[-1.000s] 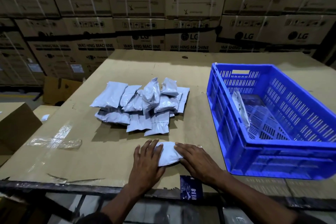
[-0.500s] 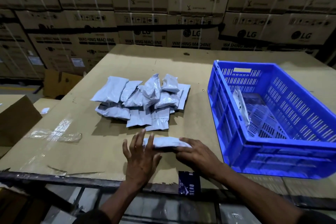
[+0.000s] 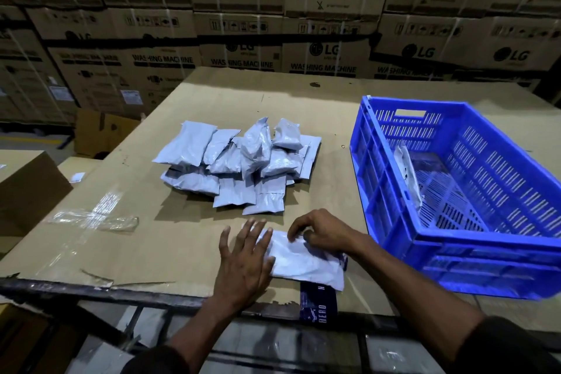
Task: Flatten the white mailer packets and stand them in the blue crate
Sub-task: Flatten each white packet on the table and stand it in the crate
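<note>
Near the table's front edge: a white mailer packet (image 3: pixel 306 258) is laid flat on the cardboard sheet (image 3: pixel 145 240), between the two hands.
Change: half a second ago the packet was raised on its long edge between the hands; now it is spread out broadside and lies closer to the front edge, partly over a dark printed label (image 3: pixel 318 304).
Meaning for the task: the flattening step is judged to be under way for this packet; standing it in the crate is not yet done.
Left hand (image 3: pixel 243 264): fingers are held straight and spread, palm down, and the packet's left end is pressed; nothing is gripped.
Right hand (image 3: pixel 321 232): fingers are curled down onto the packet's upper right edge; whether the film is pinched or only pushed cannot be told.
Blue crate (image 3: pixel 449 270): rigid moulded plastic with slotted walls and floor; one packet (image 3: pixel 408 171) is already leaned against its left wall.
Remaining pile (image 3: pixel 243 164): many packets are heaped loosely, overlapping, well apart from the crate.
Material: thin glossy poly film, creased and puffed; it is judged to be slippery and springy, so trapped air may be pushed back.
Surface: matte brown cardboard, patched with shiny clear tape (image 3: pixel 94 217) and torn at the front edge.
Backdrop: stacked washing machine cartons (image 3: pixel 321 48) are seen.
</note>
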{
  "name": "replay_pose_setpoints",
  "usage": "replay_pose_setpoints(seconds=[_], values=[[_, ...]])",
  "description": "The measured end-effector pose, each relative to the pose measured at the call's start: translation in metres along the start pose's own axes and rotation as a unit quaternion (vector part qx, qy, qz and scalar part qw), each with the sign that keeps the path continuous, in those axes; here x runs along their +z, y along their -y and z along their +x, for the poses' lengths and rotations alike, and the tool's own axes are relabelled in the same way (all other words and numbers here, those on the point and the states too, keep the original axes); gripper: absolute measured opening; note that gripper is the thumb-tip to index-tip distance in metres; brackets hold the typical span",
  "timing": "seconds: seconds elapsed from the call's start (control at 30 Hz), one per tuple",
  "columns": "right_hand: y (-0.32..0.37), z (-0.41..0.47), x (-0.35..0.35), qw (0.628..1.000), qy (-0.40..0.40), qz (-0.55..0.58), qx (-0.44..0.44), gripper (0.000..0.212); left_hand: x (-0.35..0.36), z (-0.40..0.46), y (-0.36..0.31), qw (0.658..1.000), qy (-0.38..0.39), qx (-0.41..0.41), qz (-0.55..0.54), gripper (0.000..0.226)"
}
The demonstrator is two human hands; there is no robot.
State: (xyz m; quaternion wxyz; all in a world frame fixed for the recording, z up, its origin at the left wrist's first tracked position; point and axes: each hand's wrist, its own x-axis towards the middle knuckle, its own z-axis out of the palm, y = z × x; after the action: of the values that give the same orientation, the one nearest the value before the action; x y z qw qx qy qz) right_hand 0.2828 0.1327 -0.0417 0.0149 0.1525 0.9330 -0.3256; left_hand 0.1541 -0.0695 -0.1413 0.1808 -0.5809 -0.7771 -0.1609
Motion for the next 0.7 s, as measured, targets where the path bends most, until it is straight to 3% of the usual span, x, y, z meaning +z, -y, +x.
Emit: replay_pose_setpoints(seconds=[0.07,0.13,0.27,0.7], values=[[-0.003,0.002,0.022,0.987,-0.104,-0.123,-0.02,0.036,0.001,0.002,0.001,0.999,0.028,0.015,0.016,0.057],[-0.011,-0.005,0.055,0.971,-0.156,-0.175,-0.046,0.034,0.002,0.003,0.0,0.999,0.034,0.018,0.031,0.055],[-0.028,-0.019,0.098,0.957,-0.124,-0.262,-0.028,0.055,0.002,0.005,-0.003,0.998,0.05,0.022,0.038,0.06],[-0.022,-0.021,0.098,0.962,-0.094,-0.256,-0.006,0.055,0.01,0.009,0.001,0.99,0.133,-0.051,-0.026,0.058]])
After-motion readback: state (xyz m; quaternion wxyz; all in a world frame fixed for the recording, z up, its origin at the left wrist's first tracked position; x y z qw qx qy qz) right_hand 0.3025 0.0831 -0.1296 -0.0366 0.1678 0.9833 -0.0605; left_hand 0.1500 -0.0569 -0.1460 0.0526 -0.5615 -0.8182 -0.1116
